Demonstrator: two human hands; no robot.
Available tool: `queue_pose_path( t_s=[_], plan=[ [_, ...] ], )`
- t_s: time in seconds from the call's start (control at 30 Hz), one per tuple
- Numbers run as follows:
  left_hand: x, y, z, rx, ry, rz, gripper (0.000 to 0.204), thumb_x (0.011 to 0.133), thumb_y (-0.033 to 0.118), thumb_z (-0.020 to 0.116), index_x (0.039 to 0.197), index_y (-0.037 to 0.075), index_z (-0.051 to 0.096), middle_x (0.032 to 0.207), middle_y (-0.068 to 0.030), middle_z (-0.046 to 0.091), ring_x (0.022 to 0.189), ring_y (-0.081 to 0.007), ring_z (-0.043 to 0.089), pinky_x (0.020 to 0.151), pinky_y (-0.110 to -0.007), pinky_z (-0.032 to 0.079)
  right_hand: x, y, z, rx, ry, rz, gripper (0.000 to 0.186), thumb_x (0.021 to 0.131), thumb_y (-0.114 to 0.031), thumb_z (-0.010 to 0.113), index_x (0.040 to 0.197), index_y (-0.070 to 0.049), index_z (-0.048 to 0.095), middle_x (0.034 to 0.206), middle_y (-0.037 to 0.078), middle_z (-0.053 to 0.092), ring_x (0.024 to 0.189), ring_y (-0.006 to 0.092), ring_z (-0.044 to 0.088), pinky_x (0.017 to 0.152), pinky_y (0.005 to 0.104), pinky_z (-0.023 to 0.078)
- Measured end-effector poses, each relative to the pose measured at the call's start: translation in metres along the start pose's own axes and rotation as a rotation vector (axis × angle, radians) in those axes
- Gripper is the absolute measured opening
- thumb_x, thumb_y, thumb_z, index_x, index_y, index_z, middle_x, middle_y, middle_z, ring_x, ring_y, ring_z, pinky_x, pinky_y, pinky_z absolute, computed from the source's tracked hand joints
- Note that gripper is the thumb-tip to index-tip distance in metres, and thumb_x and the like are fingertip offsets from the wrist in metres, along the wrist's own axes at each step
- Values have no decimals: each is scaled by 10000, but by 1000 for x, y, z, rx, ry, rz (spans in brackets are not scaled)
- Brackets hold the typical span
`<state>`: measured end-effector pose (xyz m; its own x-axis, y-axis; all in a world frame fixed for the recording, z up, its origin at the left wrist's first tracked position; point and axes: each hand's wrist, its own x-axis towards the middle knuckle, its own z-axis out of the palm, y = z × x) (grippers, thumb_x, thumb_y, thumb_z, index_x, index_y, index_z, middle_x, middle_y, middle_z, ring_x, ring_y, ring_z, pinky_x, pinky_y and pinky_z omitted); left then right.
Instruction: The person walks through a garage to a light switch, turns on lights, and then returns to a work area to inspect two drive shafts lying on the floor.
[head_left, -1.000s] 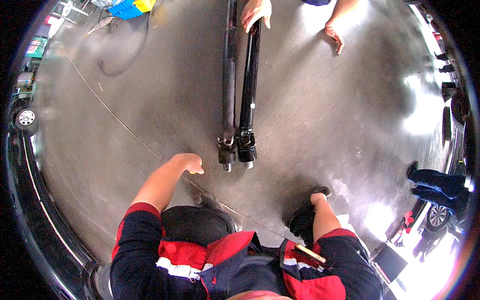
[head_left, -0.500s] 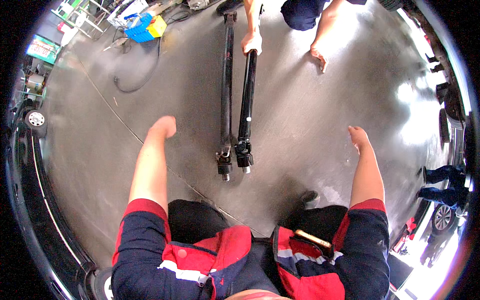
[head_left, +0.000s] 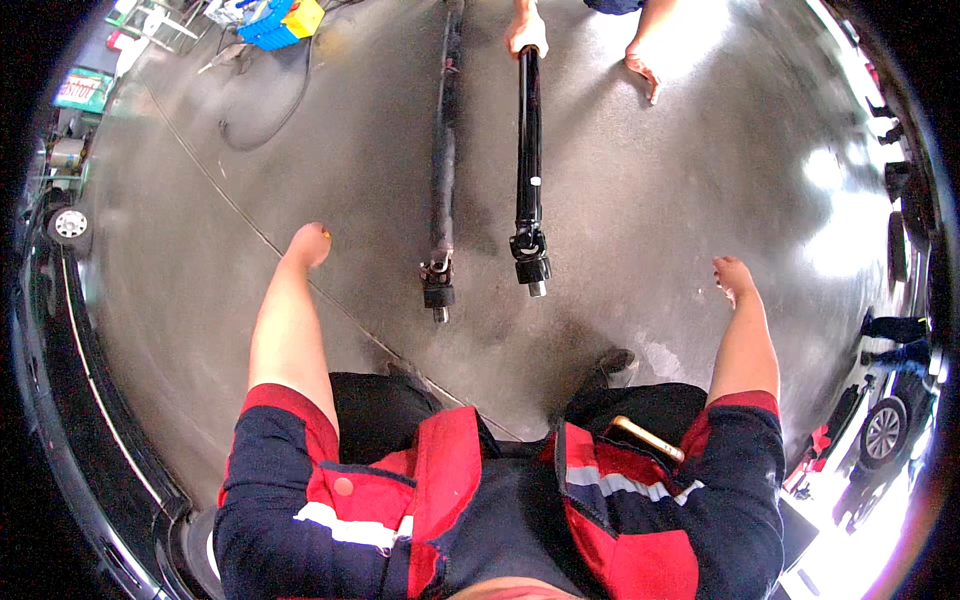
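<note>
Two long black drive shafts with universal joints lie almost parallel in front of me. The left drive shaft [head_left: 444, 150] is dull and scuffed; the right drive shaft [head_left: 530, 140] is glossy, with a small white mark. Another person's hand [head_left: 526, 35] grips the glossy shaft's far end. My left hand [head_left: 309, 245] hangs left of the scuffed shaft, apart from it, its fingers mostly hidden behind the back of the hand. Well right of the shafts, my right hand [head_left: 733, 277] hangs with fingers loosely bent and apart, holding nothing I can see.
The other person's second hand [head_left: 645, 78] is low over the grey concrete floor [head_left: 620, 210]. A blue and yellow box [head_left: 280, 22] and a dark cable [head_left: 290, 115] are at the far left. Black bodywork [head_left: 75, 400] curves along the left; a car wheel [head_left: 884, 432] shows at right.
The other person's hand has swung the glossy shaft's near end right and farther away, widening the gap between the shafts. My view has shifted; both my hands remain off the shafts.
</note>
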<state>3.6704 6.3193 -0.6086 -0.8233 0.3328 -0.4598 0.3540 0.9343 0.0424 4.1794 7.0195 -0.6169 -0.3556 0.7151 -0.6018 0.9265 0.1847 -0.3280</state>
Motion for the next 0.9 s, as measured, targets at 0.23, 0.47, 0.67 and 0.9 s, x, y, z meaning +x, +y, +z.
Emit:
queue_pose_path(
  t_s=[0.23, 0.47, 0.67, 0.9],
  plan=[
    [10, 23, -3, 26, 126, 267, 177, 809, 94, 502, 910, 1, 613, 822, -210, 659, 807, -390, 634, 697, -459, 479, -15, 17, -5, -120, 19, -31, 367, 873, -331, 540, 941, 21, 618, 790, 107, 632, 671, 195, 587, 610, 353, 475],
    [9, 52, -22, -466, -10, 20, 255, 902, 209, 490, 931, -17, 605, 875, -210, 654, 844, -362, 628, 724, -444, 472, -33, -1, -7, -240, 62, -40, 372, 872, -335, 550, 971, 19, 610, 790, 85, 604, 676, 190, 556, 618, 337, 464],
    [9, 57, -33, -438, 124, 118, 332, 947, 323, 487, 930, 8, 590, 787, -122, 622, 734, -204, 602, 641, -353, 457, -48, -15, -4, -60, -27, 34, 451, 889, -382, 555, 1065, 27, 631, 1053, 214, 659, 1018, 349, 619, 846, 406, 466],
    [-12, 89, -74, -1423, -475, 240, 417, 1000, 405, 366, 1051, 47, 573, 882, -52, 616, 750, -148, 566, 654, -280, 455, -51, -74, 6, -989, -132, -513, 378, 880, -288, 551, 1098, 14, 616, 1141, 224, 613, 1032, 374, 595, 872, 406, 484]
  ],
)
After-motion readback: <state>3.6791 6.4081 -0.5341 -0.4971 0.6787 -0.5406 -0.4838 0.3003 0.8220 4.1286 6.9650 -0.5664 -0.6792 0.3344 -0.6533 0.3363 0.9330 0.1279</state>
